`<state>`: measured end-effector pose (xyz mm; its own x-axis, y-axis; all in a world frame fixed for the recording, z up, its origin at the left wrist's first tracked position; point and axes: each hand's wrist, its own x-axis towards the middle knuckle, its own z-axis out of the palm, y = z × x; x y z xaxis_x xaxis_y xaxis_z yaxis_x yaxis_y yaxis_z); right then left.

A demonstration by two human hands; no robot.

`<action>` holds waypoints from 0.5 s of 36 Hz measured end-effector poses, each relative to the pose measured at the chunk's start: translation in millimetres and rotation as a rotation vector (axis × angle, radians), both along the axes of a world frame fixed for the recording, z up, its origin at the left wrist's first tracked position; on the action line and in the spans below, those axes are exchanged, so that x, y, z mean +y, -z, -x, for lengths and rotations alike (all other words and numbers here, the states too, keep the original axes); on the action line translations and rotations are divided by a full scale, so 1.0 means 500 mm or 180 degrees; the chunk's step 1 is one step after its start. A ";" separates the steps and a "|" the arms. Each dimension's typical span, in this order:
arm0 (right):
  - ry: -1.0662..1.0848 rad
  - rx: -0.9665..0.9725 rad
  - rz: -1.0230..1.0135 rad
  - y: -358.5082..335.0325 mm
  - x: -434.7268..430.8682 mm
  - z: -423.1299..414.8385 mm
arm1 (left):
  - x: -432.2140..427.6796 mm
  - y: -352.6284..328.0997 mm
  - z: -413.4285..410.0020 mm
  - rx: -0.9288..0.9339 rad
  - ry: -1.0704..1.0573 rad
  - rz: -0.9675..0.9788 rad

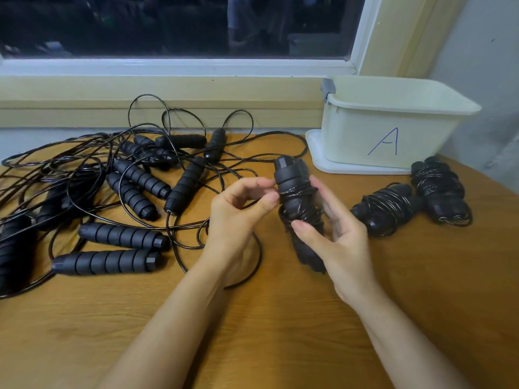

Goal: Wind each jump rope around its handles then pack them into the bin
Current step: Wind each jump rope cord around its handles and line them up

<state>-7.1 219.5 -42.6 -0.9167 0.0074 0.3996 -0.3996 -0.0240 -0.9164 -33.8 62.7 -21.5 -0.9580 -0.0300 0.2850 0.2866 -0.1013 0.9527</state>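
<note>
My right hand (335, 237) grips a pair of black ribbed handles (295, 189) held upright above the table, with black cord wound round their middle. My left hand (241, 211) is just left of them, its thumb and fingers pinching the cord at the wound part. Two wound jump ropes (386, 209) (439, 189) lie on the table to the right. A cream bin (393, 122) marked "A" stands at the back right on its lid. Several unwound jump ropes (126, 192) lie tangled on the left.
The wooden table (252, 332) runs to a windowsill and window at the back. A grey wall stands on the right behind the bin. Loose cord loops (196, 122) rise against the sill and trail under my left wrist.
</note>
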 end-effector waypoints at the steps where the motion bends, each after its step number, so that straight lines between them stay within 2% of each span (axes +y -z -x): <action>1: -0.0067 -0.0036 0.0047 -0.001 0.000 -0.001 | 0.000 0.003 0.002 -0.0016 -0.0021 -0.0043; 5: -0.0296 -0.0201 0.0207 -0.007 0.001 -0.005 | 0.001 0.001 0.008 -0.0461 0.0209 -0.0422; 7: -0.0387 -0.0238 0.0210 -0.007 0.002 -0.005 | -0.005 -0.003 0.007 -0.0684 0.0530 -0.0329; 10: -0.0510 -0.0240 0.0165 -0.007 0.004 -0.006 | -0.007 -0.005 0.004 -0.0601 0.0848 0.0016; 18: -0.0101 0.0061 -0.0392 0.014 -0.003 0.008 | -0.001 0.001 0.003 -0.0591 0.0506 -0.0187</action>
